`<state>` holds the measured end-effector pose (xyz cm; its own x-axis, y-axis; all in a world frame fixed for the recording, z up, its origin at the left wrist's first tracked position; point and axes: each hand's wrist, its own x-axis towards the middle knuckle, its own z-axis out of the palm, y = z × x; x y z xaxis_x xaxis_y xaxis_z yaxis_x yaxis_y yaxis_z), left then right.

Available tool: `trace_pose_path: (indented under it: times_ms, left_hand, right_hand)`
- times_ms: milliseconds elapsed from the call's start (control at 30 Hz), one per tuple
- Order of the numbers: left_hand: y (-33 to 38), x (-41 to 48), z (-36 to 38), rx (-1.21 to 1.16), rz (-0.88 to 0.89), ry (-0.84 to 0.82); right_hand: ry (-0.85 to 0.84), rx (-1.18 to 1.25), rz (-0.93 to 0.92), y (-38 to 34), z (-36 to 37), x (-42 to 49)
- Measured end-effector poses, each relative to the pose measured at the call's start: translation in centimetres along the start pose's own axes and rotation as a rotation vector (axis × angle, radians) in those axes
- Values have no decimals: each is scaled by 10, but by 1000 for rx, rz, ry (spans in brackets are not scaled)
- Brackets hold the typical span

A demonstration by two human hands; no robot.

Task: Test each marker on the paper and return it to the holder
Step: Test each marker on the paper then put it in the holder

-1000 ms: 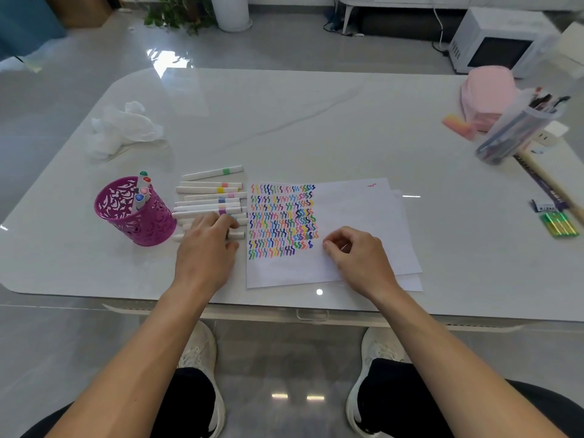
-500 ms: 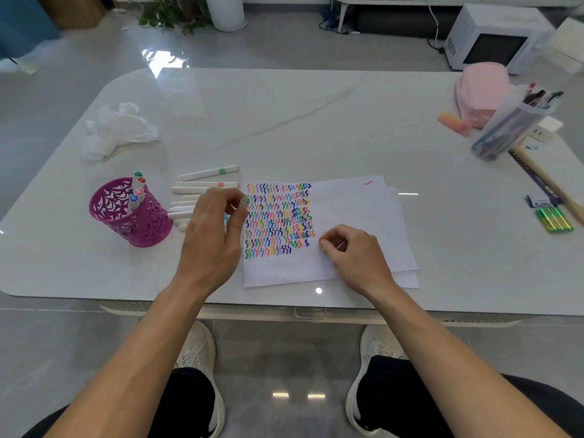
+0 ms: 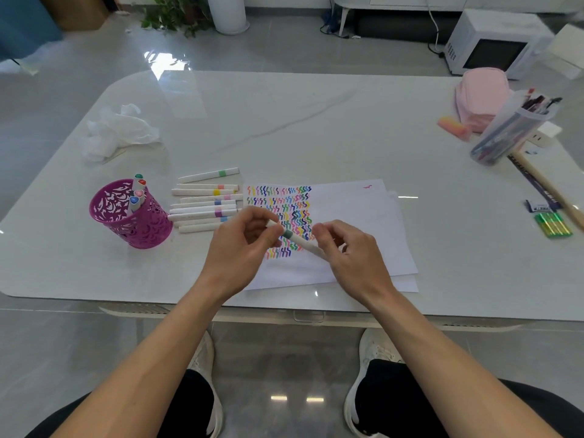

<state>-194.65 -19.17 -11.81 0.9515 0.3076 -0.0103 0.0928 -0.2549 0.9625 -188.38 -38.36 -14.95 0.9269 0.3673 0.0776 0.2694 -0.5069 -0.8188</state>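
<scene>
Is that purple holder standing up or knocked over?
Upright. The holder sits on its base on the table, mouth up, with a few markers standing inside, caps poking out.

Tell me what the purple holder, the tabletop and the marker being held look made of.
Holder: magenta with lacy cut-outs through a thin wall, probably painted metal or moulded plastic; cannot tell which. Tabletop: white with faint grey veins, mirror-glossy reflections, likely polished stone or stone-look slab. Held marker: smooth white barrel, green band, likely plastic.

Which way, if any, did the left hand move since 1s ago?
Yes: left hand went right, off the marker row to above the paper, holding a marker.
</scene>
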Motion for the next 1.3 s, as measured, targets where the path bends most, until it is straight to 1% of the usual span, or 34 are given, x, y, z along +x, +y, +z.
trace_pose_path:
  times_ms: [133, 233, 300, 400, 533, 600, 700, 833, 933, 1067, 1133, 1233, 1300]
  left_hand:
    - [0, -1, 5, 10, -46, -85]
    - [2, 0, 2, -19, -102, -175]
    - [1, 0, 1, -6, -102, -230]
    - [-4, 0, 1, 54, -79, -262]
    - [-10, -2, 4, 269, -29, -275]
    - [-12, -3, 6, 326, -36, -284]
    - [-13, -4, 10, 387, -42, -306]
    - [-14, -5, 12, 472, -9, -314]
    - [-13, -5, 12, 464, -12, -301]
    - [-12, -4, 9, 320, -82, -296]
    - [-13, -3, 9, 288, -109, -304]
    - [-13, -2, 7, 260, -124, -308]
    - [-13, 1, 2, 258, -122, -295]
  right_hand:
    - [-65, -219, -238, 1, 1, -4]
    - [-91, -256, -281, 5, 8, -6]
    - [-68, -285, -339, 8, 8, -7]
    - [-37, -338, -415, 10, 7, -5]
    - [10, -441, -436, 9, 8, -8]
    - [12, -475, -457, 9, 9, -9]
    - [-22, -490, -478, 10, 9, -10]
    - [-77, -454, -424, 8, 11, -14]
    - [-86, -466, -438, 10, 12, -12]
    - [-74, -547, -475, 13, 15, -12]
    - [-57, -569, -480, 12, 15, -13]
    - [-45, -581, -475, 11, 14, -14]
    - [-55, -579, -436, 11, 13, -15]
